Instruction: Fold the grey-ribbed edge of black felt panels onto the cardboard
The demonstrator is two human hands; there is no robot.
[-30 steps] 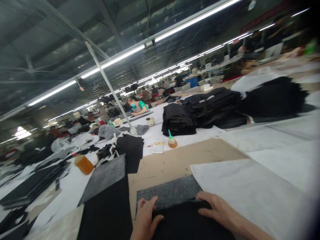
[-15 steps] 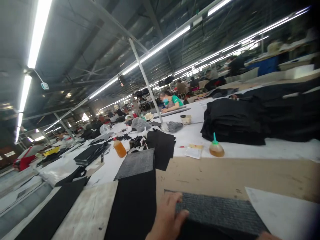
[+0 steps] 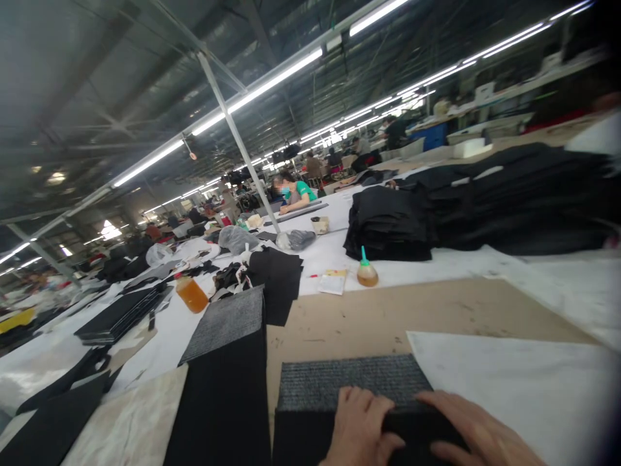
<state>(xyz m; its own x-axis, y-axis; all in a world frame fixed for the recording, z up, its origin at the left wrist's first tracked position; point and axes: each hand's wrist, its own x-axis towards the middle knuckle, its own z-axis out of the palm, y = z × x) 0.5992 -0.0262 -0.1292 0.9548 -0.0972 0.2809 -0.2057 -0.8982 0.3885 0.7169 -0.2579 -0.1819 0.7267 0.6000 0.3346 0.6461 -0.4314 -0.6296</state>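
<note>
A black fabric panel with a grey ribbed band [image 3: 339,382] lies at the table's front edge. My left hand [image 3: 361,427] rests on it, fingertips at the seam between band and black part, thumb apart on the black. To its right, my right hand [image 3: 480,427] reaches across the panel's right side, fingers stretched and thumb separate. Neither hand visibly grips the cloth; the panel's lower part is cut off by the frame. A similar black piece with a grey ribbed end [image 3: 228,320] lies to the left. A white sheet [image 3: 504,375] adjoins the panel on the right.
Beyond the brown board [image 3: 369,310] stand a green-tipped squeeze bottle [image 3: 367,275] and a small paper packet [image 3: 332,283]. An orange bottle [image 3: 191,293] is at left. Black fabric stacks [image 3: 391,223] sit behind. A co-worker in green [image 3: 303,193] leans over the table.
The view has turned right. My left hand has shifted onto the panel's seam, and my right hand has come fully into view on the panel's right side.
</note>
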